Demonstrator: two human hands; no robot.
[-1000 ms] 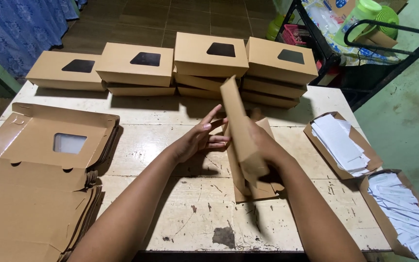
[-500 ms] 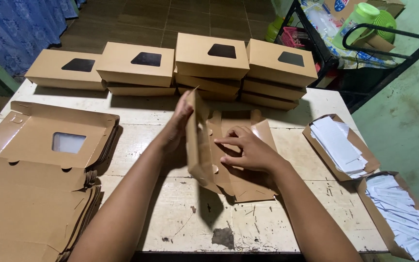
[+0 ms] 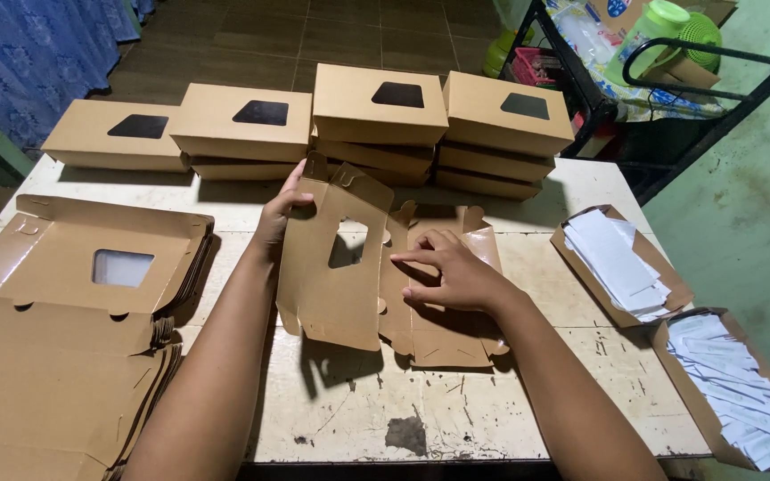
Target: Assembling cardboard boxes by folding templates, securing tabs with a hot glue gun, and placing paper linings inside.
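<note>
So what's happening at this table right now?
A person is working a flat brown cardboard box blank with a window cut-out. The left hand lifts its upper edge while the right hand presses the other half against the table. A stack of unfolded blanks lies to the left, finished windowed boxes are piled along the far edge, and two trays of white paper slips sit to the right.

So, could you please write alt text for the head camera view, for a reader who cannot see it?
A left hand lifts a flap of a flat box blank on a worn table while the right hand presses its other half down. Finished windowed boxes line the far edge, blanks pile at left, and two trays of white slips sit at right.
</note>
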